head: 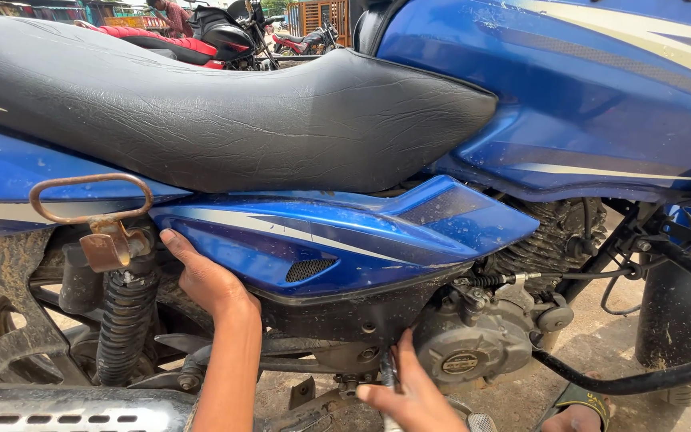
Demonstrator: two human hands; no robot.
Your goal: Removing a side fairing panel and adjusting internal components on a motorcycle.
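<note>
Left hand (205, 276), left of centre in the frame, lies flat against the rear end of the blue side panel (345, 240), fingers extended, gripping nothing. Right hand (409, 392), at bottom centre, is closed around a slim metal tool (388, 376) held upright beneath the panel, just left of the engine cover (461, 348). Rusty footrest bracket (101, 216) and shock spring (125, 320) stand at left. Black seat (225, 112) spans the top; blue fuel tank (593, 88) occupies upper right.
</note>
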